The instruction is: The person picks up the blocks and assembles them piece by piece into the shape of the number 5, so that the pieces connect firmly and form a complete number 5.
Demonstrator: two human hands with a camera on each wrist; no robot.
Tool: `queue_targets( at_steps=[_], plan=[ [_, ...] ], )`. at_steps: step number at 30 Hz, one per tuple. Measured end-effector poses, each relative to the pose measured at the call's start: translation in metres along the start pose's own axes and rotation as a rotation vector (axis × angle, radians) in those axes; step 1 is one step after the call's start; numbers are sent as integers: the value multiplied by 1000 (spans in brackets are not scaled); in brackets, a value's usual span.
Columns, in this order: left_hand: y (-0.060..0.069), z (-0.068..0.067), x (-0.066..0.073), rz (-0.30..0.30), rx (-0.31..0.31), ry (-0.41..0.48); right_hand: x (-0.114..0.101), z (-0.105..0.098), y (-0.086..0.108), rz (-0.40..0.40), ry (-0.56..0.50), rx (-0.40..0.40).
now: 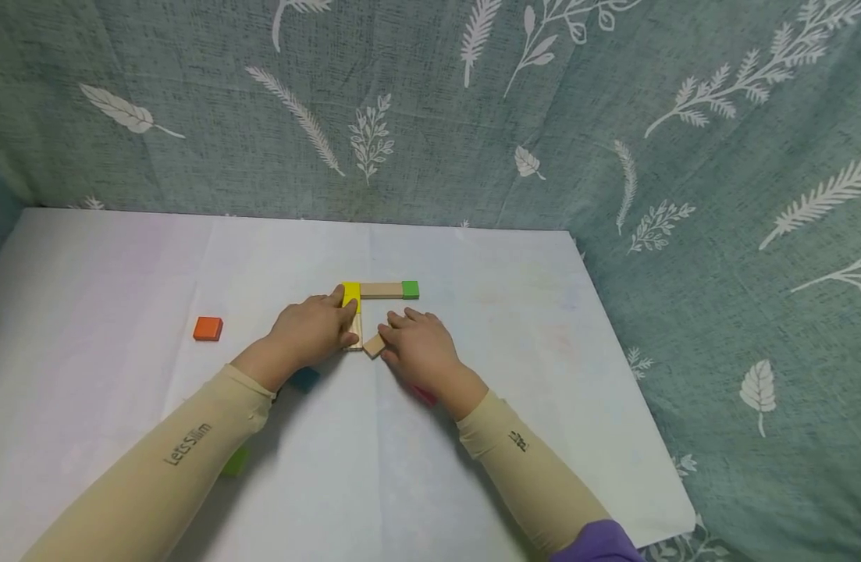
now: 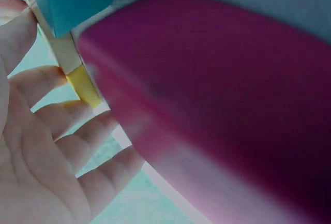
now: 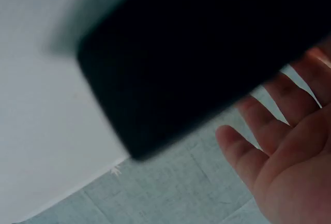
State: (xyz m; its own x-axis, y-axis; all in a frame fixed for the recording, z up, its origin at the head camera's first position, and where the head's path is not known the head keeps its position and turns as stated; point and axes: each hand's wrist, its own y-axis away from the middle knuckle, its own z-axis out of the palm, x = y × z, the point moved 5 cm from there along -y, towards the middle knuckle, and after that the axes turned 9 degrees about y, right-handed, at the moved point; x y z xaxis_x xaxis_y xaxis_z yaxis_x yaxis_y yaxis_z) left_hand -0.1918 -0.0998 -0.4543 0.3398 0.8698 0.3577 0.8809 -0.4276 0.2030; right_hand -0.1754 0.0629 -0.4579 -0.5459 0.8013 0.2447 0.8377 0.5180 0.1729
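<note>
At the yellow block (image 1: 352, 289), the relaxed left hand (image 1: 309, 329) should brace and the right hand (image 1: 426, 351) gently square its pinched plank (image 1: 374, 346).

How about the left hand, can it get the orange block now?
Probably yes. The orange block sits left of the left hand, with nothing in between. That hand touches the yellow block, though, so it would likely lift off first.
</note>
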Motion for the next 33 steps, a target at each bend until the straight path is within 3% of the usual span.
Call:
queue_targets(
  at_steps=[11,25,33],
  plan=[
    [-4,-2,4,18,-7,-26,1,-8,4,35,66,79],
    [-2,-2,-2,26,8,-5,-2,-11,3,18,81,74],
    [-3,0,-2,35,16,-7,10,-8,10,97,-80,13]
  ],
)
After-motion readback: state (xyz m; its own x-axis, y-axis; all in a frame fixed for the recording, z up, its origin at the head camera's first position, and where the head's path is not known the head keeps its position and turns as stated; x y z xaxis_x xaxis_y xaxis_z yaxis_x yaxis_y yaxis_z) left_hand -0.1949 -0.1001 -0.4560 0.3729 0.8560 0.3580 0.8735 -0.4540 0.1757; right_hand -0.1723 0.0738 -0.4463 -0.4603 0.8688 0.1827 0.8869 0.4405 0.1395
